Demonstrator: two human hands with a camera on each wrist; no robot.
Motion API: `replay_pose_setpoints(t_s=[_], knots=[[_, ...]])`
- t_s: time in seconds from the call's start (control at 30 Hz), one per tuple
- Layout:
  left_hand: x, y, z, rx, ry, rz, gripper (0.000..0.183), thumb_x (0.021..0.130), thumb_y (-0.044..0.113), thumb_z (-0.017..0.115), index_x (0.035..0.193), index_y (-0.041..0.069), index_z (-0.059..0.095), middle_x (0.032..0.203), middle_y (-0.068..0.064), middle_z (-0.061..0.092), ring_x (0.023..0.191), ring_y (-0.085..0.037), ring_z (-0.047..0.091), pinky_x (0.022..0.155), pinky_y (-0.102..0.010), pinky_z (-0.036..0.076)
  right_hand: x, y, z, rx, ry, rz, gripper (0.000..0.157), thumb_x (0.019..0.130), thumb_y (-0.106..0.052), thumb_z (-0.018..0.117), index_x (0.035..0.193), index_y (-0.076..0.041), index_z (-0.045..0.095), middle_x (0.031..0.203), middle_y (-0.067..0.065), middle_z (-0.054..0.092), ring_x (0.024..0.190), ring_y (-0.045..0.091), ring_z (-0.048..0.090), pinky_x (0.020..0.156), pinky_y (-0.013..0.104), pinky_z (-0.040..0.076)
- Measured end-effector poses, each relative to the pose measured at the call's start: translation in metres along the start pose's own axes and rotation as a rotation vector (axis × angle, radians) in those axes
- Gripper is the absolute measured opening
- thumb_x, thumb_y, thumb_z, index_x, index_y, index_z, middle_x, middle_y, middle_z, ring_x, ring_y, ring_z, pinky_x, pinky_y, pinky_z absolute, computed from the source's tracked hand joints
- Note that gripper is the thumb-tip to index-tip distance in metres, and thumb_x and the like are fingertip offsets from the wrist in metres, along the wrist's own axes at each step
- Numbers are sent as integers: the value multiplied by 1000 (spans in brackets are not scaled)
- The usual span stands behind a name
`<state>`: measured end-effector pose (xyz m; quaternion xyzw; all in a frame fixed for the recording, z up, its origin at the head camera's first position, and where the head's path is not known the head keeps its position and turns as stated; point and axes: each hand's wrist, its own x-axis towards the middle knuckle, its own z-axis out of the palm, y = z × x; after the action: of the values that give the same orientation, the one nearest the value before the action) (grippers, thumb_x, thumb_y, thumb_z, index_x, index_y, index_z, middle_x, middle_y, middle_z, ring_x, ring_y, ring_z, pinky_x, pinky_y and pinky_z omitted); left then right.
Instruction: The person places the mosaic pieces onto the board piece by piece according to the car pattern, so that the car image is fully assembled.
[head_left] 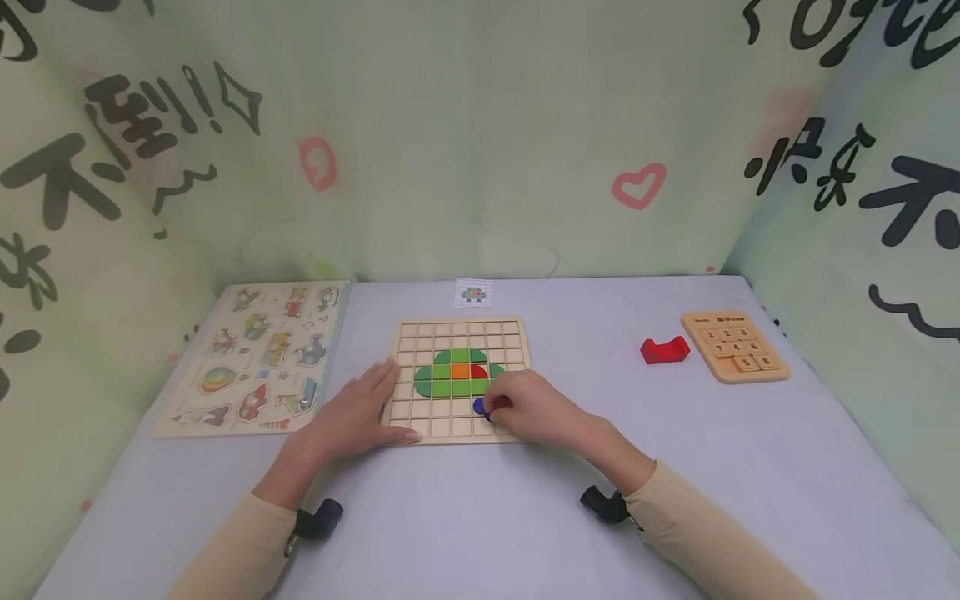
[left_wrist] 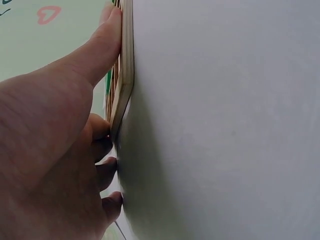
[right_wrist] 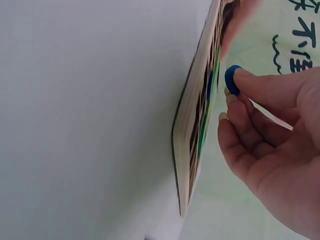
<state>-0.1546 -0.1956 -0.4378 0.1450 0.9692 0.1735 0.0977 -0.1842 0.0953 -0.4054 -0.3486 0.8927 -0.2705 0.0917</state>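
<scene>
A square wooden grid board (head_left: 408, 425) lies on the table with green, orange and red pieces (head_left: 461, 372) set in its middle. My left hand (head_left: 352, 418) rests at the board's left front corner, thumb on top near the front edge and fingers along the left side. Over the board's right front part, my right hand (head_left: 536, 406) pinches a small blue piece (right_wrist: 232, 80) between thumb and fingers. One blue piece (head_left: 479, 406) lies on the grid beside those fingertips. In the right wrist view, the held piece is slightly apart from the board.
Behind the board lies a small pattern card (head_left: 474, 293). To the left is a large picture puzzle board (head_left: 258, 358). A red curved block (head_left: 665, 351) and a wooden number board (head_left: 735, 347) sit at the right. Printed curtains (head_left: 480, 167) enclose the table's back and sides.
</scene>
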Motion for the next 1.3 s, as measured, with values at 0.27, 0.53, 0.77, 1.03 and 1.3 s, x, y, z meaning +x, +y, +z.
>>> replay_pose_setpoints(t_s=[0.27,0.53,0.77,1.03,1.3], knots=[[1,2,-2,-35,-10,-8,116,77,69,70,158,4,19,167,-13,15,155,-35,15,125,-56,19,34,-22,20,22,17,-36,10,89,-5,70,84,-12,73,76,-7,66,74,9,54,68,21,49],[1,0,-2,-34,-12,1,118,76,72,69,158,4,18,168,-13,16,155,-35,15,125,-57,20,54,-32,29,-68,-20,-43,13,91,-3,66,85,-12,74,78,-6,67,75,9,56,69,20,49],[1,-2,-2,-30,-14,-4,118,76,72,68,159,4,18,168,-13,15,155,-35,15,125,-57,20,58,-36,35,-136,-21,-71,14,90,-2,65,84,-11,75,80,-4,68,77,8,57,71,20,52],[1,1,-2,-27,-21,-13,116,77,70,69,159,4,18,168,-13,15,155,-34,14,126,-56,19,44,-30,23,-118,-24,-22,17,91,-3,62,93,-11,77,87,-4,69,79,9,56,73,22,51],[-2,7,-6,-31,-27,-29,117,78,67,71,158,3,16,168,-15,13,155,-36,13,126,-55,17,12,-8,-6,-104,-24,86,18,89,-1,64,96,-10,77,93,-3,72,86,10,60,80,28,55]])
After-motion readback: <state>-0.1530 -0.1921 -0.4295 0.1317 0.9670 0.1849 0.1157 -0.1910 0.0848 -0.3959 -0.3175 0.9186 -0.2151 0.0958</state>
